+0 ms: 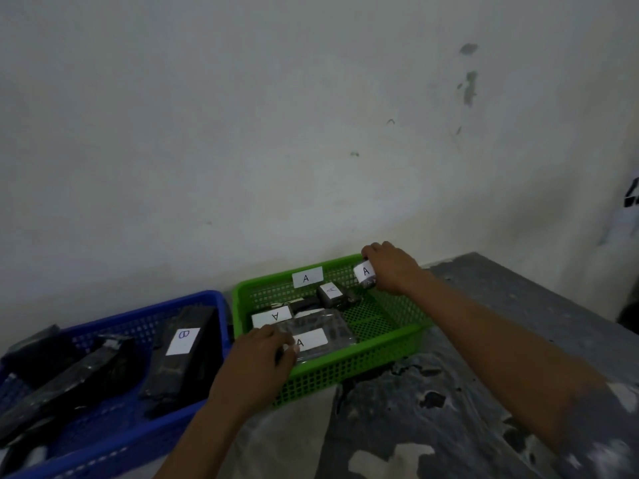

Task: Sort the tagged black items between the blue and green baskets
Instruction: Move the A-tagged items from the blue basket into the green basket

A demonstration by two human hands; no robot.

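Now green basket — three items; right hand grips fourth item.

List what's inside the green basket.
Black A-tagged items lie in the green basket; the left hand grips the nearest item, the right hand holds a small item at its corner. Anything beneath is covered.

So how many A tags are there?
5: one on the green basket's far wall, one on the item the right hand holds, three on items inside. More may be hidden.
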